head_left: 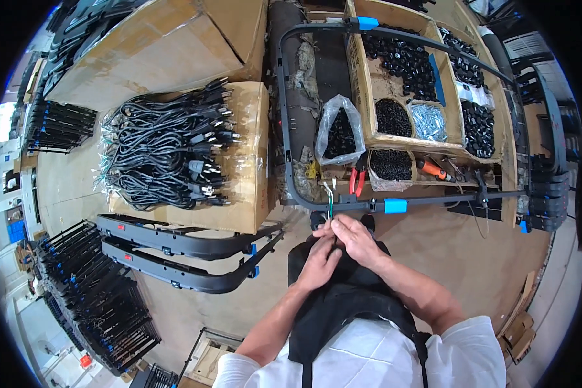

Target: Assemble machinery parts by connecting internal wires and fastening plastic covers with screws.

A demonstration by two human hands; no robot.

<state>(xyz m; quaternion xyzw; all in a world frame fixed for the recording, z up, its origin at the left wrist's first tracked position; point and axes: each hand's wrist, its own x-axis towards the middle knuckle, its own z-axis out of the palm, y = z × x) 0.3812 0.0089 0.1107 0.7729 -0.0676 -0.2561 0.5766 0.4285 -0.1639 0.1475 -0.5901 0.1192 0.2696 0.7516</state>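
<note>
In front of my body, both hands meet around a few thin wires [330, 202], white and green, whose loose ends point up and away from me. My left hand [319, 260] has its fingers closed at the base of the wires. Pressed against it from the right, my right hand [357, 240] pinches the same wires. My fingers hide where the wires lead. Just beyond them runs the near bar of a black tubular frame [433, 200] with blue clips [395, 206]. Red-handled pliers [356, 180] lie just past that bar.
Bundled black power cords [168, 145] lie on a cardboard box [255, 161] at left, above curved black rails [174, 244]. A wooden tray [362, 84] holds black parts and silver screws [428, 121]. Nearby are a plastic bag [338, 132] of black pieces and an orange-handled tool [433, 170].
</note>
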